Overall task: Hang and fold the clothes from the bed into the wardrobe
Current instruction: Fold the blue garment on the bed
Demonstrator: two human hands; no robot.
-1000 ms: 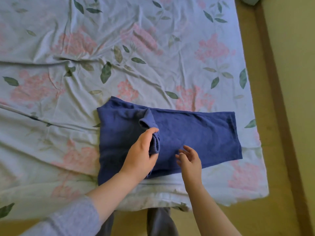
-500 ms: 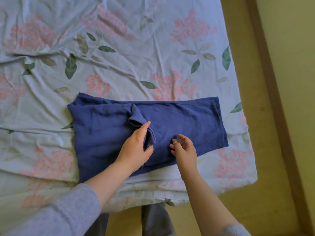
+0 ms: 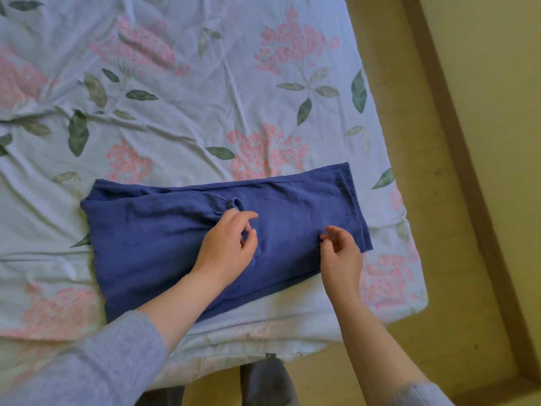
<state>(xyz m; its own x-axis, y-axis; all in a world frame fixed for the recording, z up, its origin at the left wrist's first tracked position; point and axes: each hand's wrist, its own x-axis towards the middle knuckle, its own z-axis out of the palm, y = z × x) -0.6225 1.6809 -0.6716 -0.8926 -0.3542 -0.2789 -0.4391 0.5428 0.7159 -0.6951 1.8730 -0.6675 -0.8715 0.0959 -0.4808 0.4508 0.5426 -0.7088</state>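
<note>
A dark blue garment lies partly folded into a long rectangle near the bed's front edge. One sleeve is laid across it, its cuff at the middle of the cloth. My left hand rests on the garment just below that cuff, fingers loosely curled and apart, with nothing gripped. My right hand hovers over the garment's right part, close to its hem, fingers spread and slightly bent, holding nothing.
The bed has a pale blue sheet with pink flowers and green leaves, wrinkled at the left. Its right edge and front corner border a yellowish floor with a brown strip. My legs stand against the front edge.
My left hand has let go of the sleeve cuff, which now lies flat on the garment. My right hand has moved right toward the hem. The view has shifted.
</note>
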